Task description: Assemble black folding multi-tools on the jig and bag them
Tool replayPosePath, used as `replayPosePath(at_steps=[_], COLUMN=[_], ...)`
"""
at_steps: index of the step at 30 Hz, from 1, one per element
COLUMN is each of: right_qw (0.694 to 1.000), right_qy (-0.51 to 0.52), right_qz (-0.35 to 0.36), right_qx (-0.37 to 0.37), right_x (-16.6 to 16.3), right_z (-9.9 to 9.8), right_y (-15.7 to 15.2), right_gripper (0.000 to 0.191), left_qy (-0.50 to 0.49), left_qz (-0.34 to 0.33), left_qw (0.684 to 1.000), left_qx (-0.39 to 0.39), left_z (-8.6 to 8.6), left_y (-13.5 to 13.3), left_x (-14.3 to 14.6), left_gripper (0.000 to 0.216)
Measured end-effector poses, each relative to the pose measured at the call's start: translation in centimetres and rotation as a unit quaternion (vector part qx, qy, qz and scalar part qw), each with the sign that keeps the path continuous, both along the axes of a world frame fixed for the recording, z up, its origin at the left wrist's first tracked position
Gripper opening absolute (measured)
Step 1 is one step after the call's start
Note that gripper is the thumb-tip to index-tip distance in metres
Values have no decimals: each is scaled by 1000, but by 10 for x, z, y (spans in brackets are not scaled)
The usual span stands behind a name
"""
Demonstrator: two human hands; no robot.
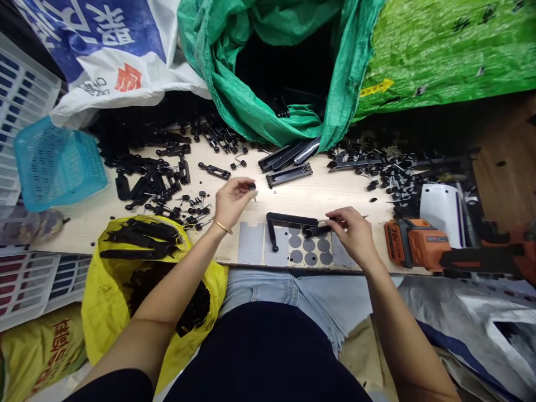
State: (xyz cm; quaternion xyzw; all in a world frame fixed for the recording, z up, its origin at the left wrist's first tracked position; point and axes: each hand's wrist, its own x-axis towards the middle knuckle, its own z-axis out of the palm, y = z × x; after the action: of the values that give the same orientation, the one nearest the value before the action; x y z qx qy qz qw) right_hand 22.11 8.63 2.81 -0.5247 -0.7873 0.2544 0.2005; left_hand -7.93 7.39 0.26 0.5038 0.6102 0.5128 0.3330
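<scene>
Pinched in my left hand (233, 202) is a small black-headed knob screw (252, 187), its pale shank pointing down. My right hand (350, 230) is closed at the right end of a black hinged arm (292, 219). A small black knob is partly visible between its fingers, and a thin metal shank meets the arm there. The arm is bent, with one short leg ending in a ball toward me. Under it lie grey sheets with round stickers (309, 244). Beyond my hands rest several long black bars (288, 176) and a black jointed link (214, 170).
Black link pieces (144, 181) pile up on the left, loose knob screws (393, 176) on the right. An orange cordless drill (419, 245) lies at the right edge. A green sack (352, 72) stands behind, a yellow bag (100, 285) front left, a blue basket (61, 162) far left.
</scene>
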Motion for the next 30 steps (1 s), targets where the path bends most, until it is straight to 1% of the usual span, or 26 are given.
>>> replayPosePath(at_steps=[2,4,7,9,10,12,14,16,18,22,25,27,30], right_qw=[999,996,984,975,973,974,976,981,988,996,997,996,989], right_qy=[-19,-52,-128,-169,-184,-203,-205,-181,-138,-62,-45,-60,-125], right_qz=[35,70,112,127,123,87,40,8,-8,-21,5,26,37], right_qx=[16,35,61,63,62,57,57,61,65,67,64,63,72], right_x=[-4,-9,-18,-23,-26,-32,-35,-34,-29,-15,-11,-14,-23], right_z=[1,4,9,12,12,11,8,4,0,-5,-4,-3,1], right_y=[0,-1,-4,-7,-8,-10,-12,-12,-12,-13,-14,-15,-15], right_gripper=[15,17,22,22,21,19,19,18,16,13,12,10,9], left_qy=[-67,-95,-100,-89,-74,-17,76,171,228,235,236,241,248], left_qz=[-9,2,20,25,27,32,29,10,-10,-13,-30,-34,-24], left_qw=[997,994,993,994,996,999,997,983,967,962,958,956,956], left_qx=[-25,-45,-57,-54,-48,-26,14,68,114,138,158,166,156], left_z=[-4,-14,-28,-34,-35,-34,-29,-25,-22,-21,-19,-19,-19], left_y=[-17,-24,-25,-25,-25,-28,-32,-36,-39,-39,-39,-39,-39], left_x=[18,30,36,37,38,40,42,43,42,40,38,38,38], left_gripper=[28,29,28,28,27,25,20,15,11,10,9,9,10])
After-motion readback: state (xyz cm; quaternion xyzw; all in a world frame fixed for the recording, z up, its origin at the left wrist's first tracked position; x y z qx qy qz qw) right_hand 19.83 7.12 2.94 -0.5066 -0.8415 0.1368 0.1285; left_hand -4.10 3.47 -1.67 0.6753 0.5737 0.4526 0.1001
